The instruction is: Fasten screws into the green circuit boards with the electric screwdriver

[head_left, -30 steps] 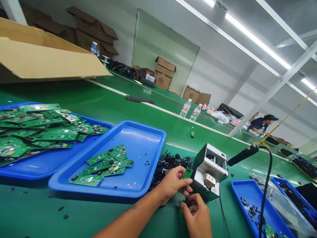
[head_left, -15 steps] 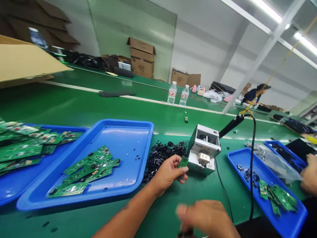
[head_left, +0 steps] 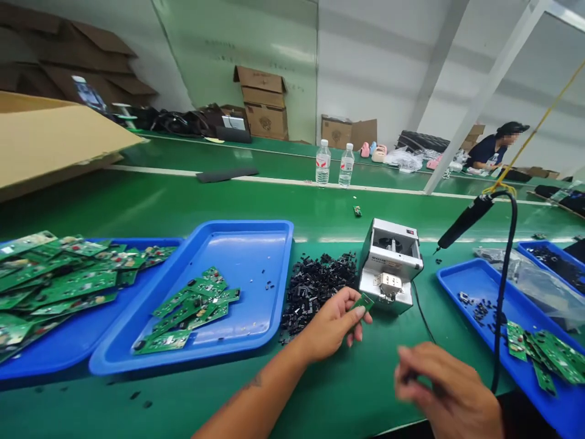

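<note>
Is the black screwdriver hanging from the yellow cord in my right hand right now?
No, the black screwdriver hangs on its yellow cord, clear of the right hand.

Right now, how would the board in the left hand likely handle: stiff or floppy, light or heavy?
The board looks stiff: it juts out flat from the grip of the left hand. It is probably light, being small and thin.
</note>
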Demonstrator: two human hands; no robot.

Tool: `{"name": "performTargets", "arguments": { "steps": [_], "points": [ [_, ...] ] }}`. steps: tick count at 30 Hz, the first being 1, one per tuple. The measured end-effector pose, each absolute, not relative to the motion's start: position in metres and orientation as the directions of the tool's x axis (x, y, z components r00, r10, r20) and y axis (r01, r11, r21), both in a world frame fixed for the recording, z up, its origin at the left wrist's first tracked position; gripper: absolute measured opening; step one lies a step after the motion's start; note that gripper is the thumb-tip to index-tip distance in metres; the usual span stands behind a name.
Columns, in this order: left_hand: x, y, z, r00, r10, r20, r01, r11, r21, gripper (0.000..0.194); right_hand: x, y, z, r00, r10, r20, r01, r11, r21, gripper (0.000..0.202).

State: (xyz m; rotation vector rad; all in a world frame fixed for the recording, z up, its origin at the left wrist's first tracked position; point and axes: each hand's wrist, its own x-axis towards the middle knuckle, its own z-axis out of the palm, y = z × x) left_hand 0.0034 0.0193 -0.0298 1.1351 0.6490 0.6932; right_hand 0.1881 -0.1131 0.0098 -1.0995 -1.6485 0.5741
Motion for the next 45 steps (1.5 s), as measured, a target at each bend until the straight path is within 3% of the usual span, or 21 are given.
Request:
{"name": "performTargets", "arguments": {
  "steps": [2, 4, 7, 9, 18, 22, 27, 36, 45],
  "points": [
    [0.005, 0.015, -0.028, 0.674, 0.728, -0.125, -0.108, 0.264, 0.958, 0.031, 0.195, -0.100, -0.015, 0.183, 0.902, 0.390, 0.338, 0.315, -0.887, 0.032],
    [0.006, 0.011, -0.025, 0.709, 0.690, -0.149, -0.044, 0.254, 0.966, 0.022, 0.199, -0.094, -0.039, 0.321, 0.924, 0.206, 0.264, 0.122, -0.957, 0.040],
    [0.006, 0.008, -0.021, 0.751, 0.633, -0.186, 0.052, 0.223, 0.973, 0.013, 0.200, -0.094, -0.061, 0.326, 0.945, -0.018, 0.151, -0.071, -0.986, 0.050],
    [0.006, 0.007, -0.021, 0.768, 0.608, -0.201, 0.095, 0.201, 0.975, 0.012, 0.200, -0.092, -0.064, 0.307, 0.948, -0.078, 0.100, -0.114, -0.988, 0.052],
    [0.003, 0.007, -0.028, 0.778, 0.599, -0.189, 0.142, 0.125, 0.982, 0.047, 0.189, -0.075, -0.055, 0.332, 0.933, -0.139, -0.018, -0.141, -0.990, 0.053],
    [0.002, 0.007, -0.030, 0.786, 0.588, -0.191, 0.145, 0.125, 0.981, 0.053, 0.185, -0.075, -0.054, 0.361, 0.927, -0.102, 0.064, -0.134, -0.989, 0.038],
    [0.001, 0.007, -0.032, 0.784, 0.595, -0.175, 0.135, 0.113, 0.984, 0.056, 0.184, -0.079, -0.053, 0.344, 0.936, -0.073, 0.105, -0.116, -0.988, 0.037],
    [0.001, 0.008, -0.028, 0.776, 0.611, -0.155, 0.164, 0.041, 0.986, 0.038, 0.186, -0.081, -0.058, 0.346, 0.922, -0.173, -0.017, -0.179, -0.984, 0.042],
    [0.001, 0.008, -0.019, 0.773, 0.627, -0.092, 0.159, -0.051, 0.986, 0.019, 0.187, -0.083, -0.076, 0.380, 0.915, -0.134, -0.032, -0.132, -0.991, 0.037]
  ]
}}
